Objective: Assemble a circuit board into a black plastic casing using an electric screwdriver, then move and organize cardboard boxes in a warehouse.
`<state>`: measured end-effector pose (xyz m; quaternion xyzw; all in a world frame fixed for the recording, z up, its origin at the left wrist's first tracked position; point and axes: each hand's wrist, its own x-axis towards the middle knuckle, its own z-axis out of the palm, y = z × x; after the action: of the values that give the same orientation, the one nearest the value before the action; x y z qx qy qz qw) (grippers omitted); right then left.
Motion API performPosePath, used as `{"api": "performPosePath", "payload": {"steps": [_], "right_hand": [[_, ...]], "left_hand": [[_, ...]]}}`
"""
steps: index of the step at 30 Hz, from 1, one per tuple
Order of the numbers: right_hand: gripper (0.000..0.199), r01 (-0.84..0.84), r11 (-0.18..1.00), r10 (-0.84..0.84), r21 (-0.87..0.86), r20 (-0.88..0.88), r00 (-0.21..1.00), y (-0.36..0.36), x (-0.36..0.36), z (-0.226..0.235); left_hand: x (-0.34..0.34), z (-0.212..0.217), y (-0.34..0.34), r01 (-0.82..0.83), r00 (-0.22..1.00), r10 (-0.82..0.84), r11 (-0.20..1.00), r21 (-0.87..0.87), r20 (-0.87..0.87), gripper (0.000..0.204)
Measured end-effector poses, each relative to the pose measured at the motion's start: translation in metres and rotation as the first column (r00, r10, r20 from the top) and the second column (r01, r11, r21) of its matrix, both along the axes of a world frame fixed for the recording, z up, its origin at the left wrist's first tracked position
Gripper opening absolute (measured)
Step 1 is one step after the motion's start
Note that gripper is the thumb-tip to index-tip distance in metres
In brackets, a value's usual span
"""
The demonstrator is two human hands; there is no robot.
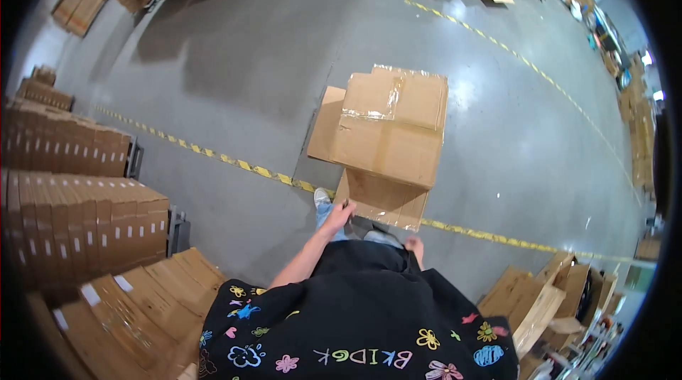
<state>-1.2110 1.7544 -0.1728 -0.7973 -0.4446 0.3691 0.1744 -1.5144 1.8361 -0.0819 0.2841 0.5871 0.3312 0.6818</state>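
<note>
A person, seen from a head-worn camera looking straight down, is standing on a smooth grey concrete floor (234, 67) and carrying a large brown cardboard box with open flaps and shiny clear tape across its top (389, 131). The box is sitting out in front of the person's body at the middle of the view, its flaps hanging loose on the left and lower sides. The left hand (337, 216) is reaching forward along a bare forearm, and its fingers are curling around the lower left edge of the box's near flap, grasping it. The right hand (414, 245) is showing only as a small patch just below the flap's lower right corner; whether its fingers are gripping the cardboard or hanging loose cannot be told. A black shirt with colourful drawn flowers (355, 323) is filling the bottom of the view. A yellow and black striped floor line (213, 155) is running diagonally under the box. Stacks of closed brown cartons (78, 224) are standing to the left, flattened cardboard sheets (135, 309) are lying at lower left, and open empty cartons (547, 295) are sitting at lower right
</note>
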Motion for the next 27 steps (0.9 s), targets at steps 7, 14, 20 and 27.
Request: {"api": "performPosePath", "payload": {"steps": [7,14,20,27], "right_hand": [[0.032,-0.180,0.963,0.271,0.203,-0.684,0.678,0.184,-0.126,0.188],[0.032,-0.009,0.989,0.133,0.151,-0.840,0.527,0.246,-0.173,0.168],[0.036,0.200,0.976,-0.044,0.091,-0.810,0.584,0.296,-0.114,0.156],[0.031,0.284,0.954,-0.246,-0.101,-0.803,0.542,0.356,-0.042,0.067]], "left_hand": [[-0.020,0.063,0.128,0.067,0.975,-0.119,0.962,0.264,0.187,0.027],[0.005,0.080,0.203,0.212,0.875,-0.222,0.975,0.071,0.430,0.022],[0.062,0.040,0.265,0.261,0.949,-0.287,0.948,0.182,0.129,0.025],[0.010,-0.010,0.320,0.311,0.899,-0.374,0.912,-0.269,-0.228,0.024]]}}
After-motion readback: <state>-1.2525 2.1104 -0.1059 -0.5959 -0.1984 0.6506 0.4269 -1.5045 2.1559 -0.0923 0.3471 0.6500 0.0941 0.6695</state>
